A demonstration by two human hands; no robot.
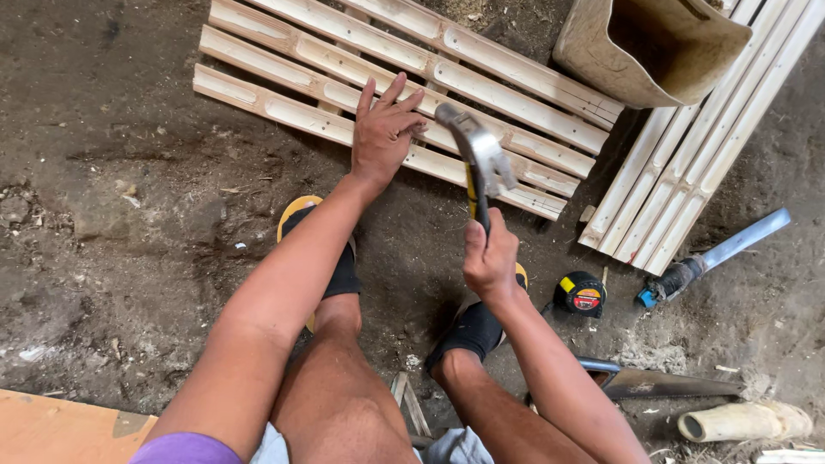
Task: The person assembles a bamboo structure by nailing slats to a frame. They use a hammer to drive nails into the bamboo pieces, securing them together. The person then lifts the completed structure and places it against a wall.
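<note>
Your left hand (382, 133) lies flat, fingers spread, pressing down on the near slats of the slatted wooden panel (284, 51) that rests on the dirt floor (112, 198). Your right hand (490, 258) is clenched around the yellow-and-black handle of the claw hammer (477, 159), raised with its steel head above the panel's near edge, just right of your spread fingers.

This looks like the nailing step: panel pinned, hammer lifted. The next stroke calls for a landing spot well clear of your left fingertips, which sit close to the head's line; I cannot make out a nail under it.

Count: one hammer, one panel under your hand with four long slats showing, and a second slat panel (687, 180) at the right edge, partly under one tan sack (653, 47). Near your right foot lie one tape measure (582, 294), one handsaw (662, 382), and one blue-handled tool (713, 255).
</note>
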